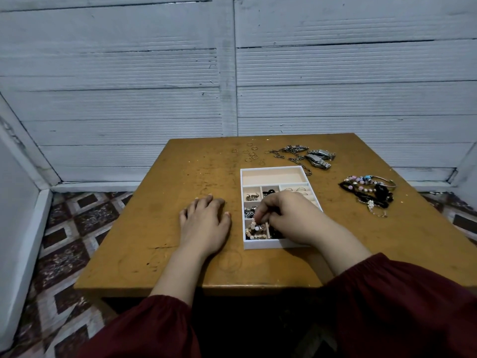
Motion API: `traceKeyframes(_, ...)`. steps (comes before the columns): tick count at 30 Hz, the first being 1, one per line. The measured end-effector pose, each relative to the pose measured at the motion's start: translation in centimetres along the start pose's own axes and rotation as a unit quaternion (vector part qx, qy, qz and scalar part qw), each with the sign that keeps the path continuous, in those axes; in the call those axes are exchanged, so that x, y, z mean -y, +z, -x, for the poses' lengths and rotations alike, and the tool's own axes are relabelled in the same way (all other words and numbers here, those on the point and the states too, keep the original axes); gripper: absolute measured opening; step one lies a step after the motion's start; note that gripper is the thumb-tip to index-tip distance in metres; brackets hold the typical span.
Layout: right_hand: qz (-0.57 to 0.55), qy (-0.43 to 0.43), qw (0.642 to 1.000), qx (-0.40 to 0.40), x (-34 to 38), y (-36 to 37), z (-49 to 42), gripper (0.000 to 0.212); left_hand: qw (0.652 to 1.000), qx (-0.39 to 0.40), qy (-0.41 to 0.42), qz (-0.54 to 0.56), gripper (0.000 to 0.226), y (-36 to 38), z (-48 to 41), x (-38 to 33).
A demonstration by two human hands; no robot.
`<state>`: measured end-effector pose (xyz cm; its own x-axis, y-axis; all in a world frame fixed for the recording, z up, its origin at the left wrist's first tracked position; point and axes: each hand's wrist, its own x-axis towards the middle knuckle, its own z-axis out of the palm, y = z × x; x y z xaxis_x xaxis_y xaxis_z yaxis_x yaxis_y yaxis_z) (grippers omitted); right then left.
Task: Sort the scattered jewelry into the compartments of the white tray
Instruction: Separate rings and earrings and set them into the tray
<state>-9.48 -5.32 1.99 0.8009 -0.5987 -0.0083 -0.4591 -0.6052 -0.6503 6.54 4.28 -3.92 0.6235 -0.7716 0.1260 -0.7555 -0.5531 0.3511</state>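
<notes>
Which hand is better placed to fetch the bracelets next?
Right: the bracelets lie right of the tray, nearer the right hand, which pinches beads in it. The left hand rests flat left of the tray.

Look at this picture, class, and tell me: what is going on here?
A person is sorting jewelry into a white tray. The right hand pinches beaded jewelry in the tray's near-left compartment; the left hand rests flat on the table beside it. Unsorted on the table lie thin rings, chains, watches and bracelets.
</notes>
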Motion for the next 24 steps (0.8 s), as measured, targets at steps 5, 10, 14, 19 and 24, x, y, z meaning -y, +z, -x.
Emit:
traceKeyframes(5,-0.005,-0.006,0.999,-0.040,-0.4,0.1,-0.7,0.031,1.000,0.003,-0.013,0.007,0.039,-0.5,-0.4,-0.2)
traceKeyframes(10,-0.023,-0.016,0.996,-0.090,-0.5,-0.3,-1.8,0.029,0.999,-0.020,-0.028,0.034,0.035,-1.3,-1.6,-1.2)
traceKeyframes(14,-0.048,-0.015,0.992,-0.117,-0.9,-0.7,-2.9,0.026,0.998,-0.043,-0.005,0.055,0.033,-1.7,-3.0,-2.3)
traceKeyframes(19,-0.069,-0.010,0.986,-0.152,-2.1,-1.8,-4.3,0.024,0.990,-0.080,0.054,0.103,0.030,-2.3,-5.2,-4.2)
traceKeyframes(24,-0.111,0.015,0.972,-0.204,-4.2,-3.6,-5.6,0.019,0.977,-0.087,0.126,0.149,0.028,-1.9,-8.0,-7.0)
